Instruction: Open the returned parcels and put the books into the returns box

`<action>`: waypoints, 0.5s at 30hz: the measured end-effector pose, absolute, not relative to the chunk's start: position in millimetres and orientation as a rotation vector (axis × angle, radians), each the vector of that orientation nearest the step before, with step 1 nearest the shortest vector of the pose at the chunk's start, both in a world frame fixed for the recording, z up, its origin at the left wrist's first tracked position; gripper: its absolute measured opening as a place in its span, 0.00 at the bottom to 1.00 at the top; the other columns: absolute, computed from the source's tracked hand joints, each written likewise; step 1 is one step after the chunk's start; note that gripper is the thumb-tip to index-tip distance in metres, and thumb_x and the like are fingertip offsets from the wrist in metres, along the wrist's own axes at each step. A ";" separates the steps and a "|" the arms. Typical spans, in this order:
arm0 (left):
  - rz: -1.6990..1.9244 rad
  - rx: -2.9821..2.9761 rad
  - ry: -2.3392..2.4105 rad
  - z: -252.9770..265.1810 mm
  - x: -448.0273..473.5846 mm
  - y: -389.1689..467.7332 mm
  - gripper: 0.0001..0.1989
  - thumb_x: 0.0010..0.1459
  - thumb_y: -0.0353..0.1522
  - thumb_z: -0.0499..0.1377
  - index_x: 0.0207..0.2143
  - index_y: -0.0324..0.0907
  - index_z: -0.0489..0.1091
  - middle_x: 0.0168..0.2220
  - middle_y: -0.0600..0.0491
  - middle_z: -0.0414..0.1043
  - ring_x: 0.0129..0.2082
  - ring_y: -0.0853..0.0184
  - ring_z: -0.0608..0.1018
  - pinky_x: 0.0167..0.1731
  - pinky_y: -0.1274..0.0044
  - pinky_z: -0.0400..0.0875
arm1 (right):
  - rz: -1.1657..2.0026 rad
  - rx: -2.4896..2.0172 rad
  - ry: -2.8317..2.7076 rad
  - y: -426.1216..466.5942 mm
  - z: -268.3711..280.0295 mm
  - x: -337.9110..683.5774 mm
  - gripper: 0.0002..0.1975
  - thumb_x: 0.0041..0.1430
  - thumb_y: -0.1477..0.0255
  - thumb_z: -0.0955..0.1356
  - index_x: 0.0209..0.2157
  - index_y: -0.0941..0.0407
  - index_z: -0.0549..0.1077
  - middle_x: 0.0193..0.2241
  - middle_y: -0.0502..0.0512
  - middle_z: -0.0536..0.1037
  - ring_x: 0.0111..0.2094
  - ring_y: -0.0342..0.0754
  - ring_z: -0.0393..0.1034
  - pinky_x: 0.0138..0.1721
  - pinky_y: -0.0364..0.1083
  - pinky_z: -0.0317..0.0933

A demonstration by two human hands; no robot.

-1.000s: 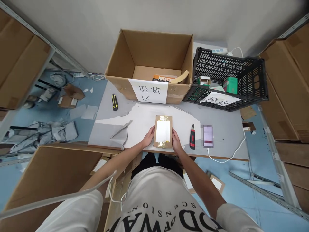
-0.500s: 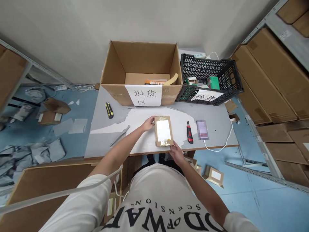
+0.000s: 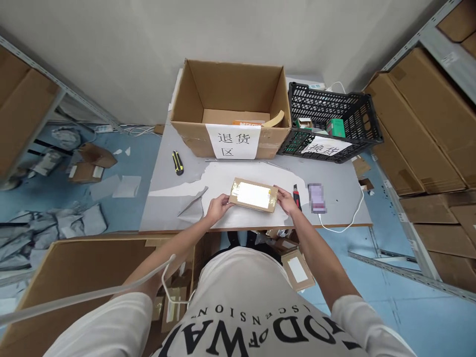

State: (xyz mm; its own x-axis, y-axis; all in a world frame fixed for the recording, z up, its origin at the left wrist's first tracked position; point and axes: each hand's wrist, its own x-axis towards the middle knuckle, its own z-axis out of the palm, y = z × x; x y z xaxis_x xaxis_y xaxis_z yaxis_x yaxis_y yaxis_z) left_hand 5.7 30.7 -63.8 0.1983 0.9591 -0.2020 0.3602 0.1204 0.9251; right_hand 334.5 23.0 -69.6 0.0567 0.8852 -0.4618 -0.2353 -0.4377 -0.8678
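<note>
Between my two hands is a small cardboard box (image 3: 253,195) with a white label on top and clear tape at both ends. It lies lengthwise across my front, slightly tilted, over the white worn patch of the table. My left hand (image 3: 218,207) is closed on its left end, fingers at the corner. On the right end my right hand (image 3: 285,200) grips the edge, thumb and fingers about it. A red and black utility knife (image 3: 296,197) lies just beyond my right hand, partly hidden by it. To its right is a purple phone (image 3: 317,198) on a white cable.
A large open carton (image 3: 193,141) with a paper sign stands at the table's back. Beside it is a black plastic crate (image 3: 366,141) holding small green boxes. A yellow and black utility knife (image 3: 177,163) lies left. Below the table's left side sits another big carton (image 3: 92,277).
The small box has turned from lengthwise away from me to crosswise. My right hand has moved from its near corner up to its right end; my left hand is lower, at the left end.
</note>
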 end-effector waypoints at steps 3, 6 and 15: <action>0.777 1.370 1.437 -72.1 4.7 10.3 0.17 0.50 0.41 0.65 0.40 0.41 0.70 0.43 0.46 0.79 0.45 0.58 0.80 0.50 0.64 0.73 | 1.612 -1.415 -0.737 37.7 -73.7 324.2 0.25 0.53 0.67 0.70 0.54 0.52 0.71 0.53 0.53 0.76 0.54 0.50 0.69 0.59 0.54 0.60; 0.808 1.317 1.455 -84.0 1.2 1.8 0.17 0.50 0.40 0.65 0.39 0.41 0.70 0.42 0.45 0.79 0.45 0.58 0.80 0.51 0.64 0.73 | 1.624 -1.428 -0.738 40.9 -79.1 314.6 0.28 0.54 0.65 0.69 0.58 0.53 0.68 0.56 0.54 0.72 0.56 0.50 0.67 0.61 0.54 0.58; 0.618 1.349 1.435 -99.3 -20.7 15.9 0.36 0.39 0.46 0.69 0.51 0.40 0.71 0.52 0.43 0.73 0.54 0.49 0.73 0.55 0.62 0.68 | 1.475 -1.564 -1.059 -24.3 -107.9 321.6 0.44 0.49 0.64 0.71 0.66 0.50 0.52 0.68 0.54 0.50 0.68 0.53 0.44 0.67 0.55 0.41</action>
